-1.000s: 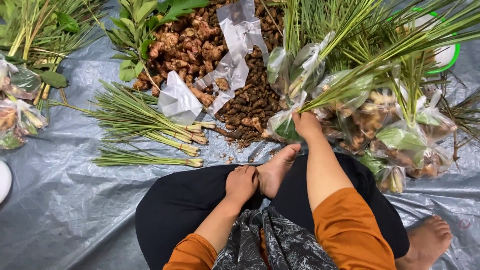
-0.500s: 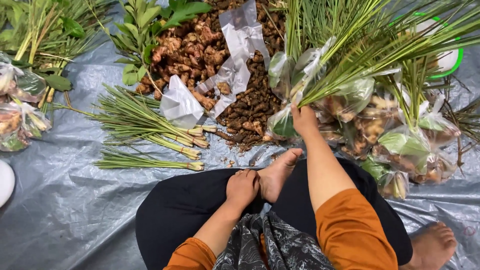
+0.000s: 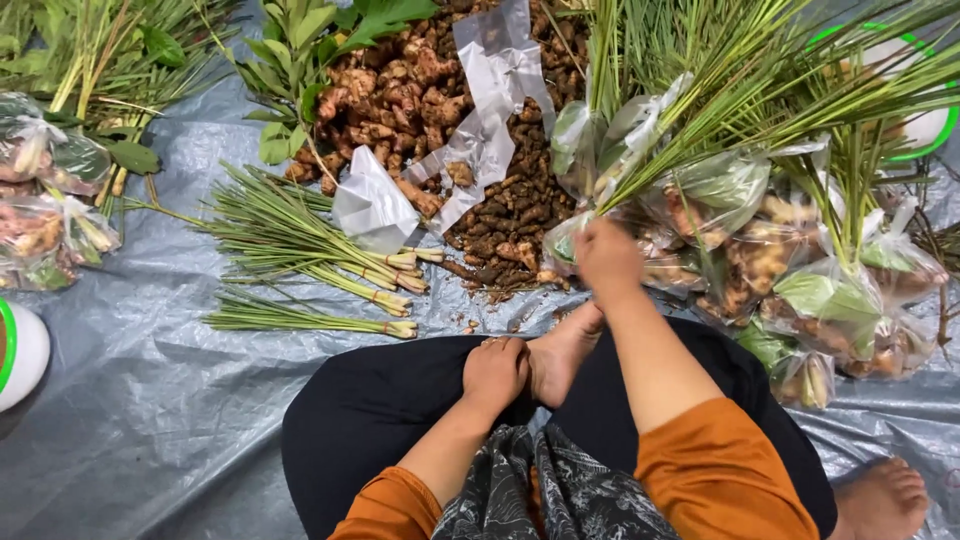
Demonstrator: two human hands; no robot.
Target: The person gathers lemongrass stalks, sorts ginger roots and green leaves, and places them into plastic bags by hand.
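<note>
I sit cross-legged on a grey plastic sheet. My right hand is closed around the bottom of a clear plastic bag stuffed with roots and long green stalks, at the near edge of the packed bags. My left hand rests with curled fingers on my black-trousered leg, touching my bare foot. It holds nothing. Bundles of lemongrass lie to the left, just ahead of my knee.
A heap of knobbly brown roots and darker thin roots lies ahead, with empty clear bags on top. Several filled bags crowd the right. More bags sit far left beside a white container.
My right hand and the bag of stalks have shifted slightly. My left hand has stayed on my leg.
</note>
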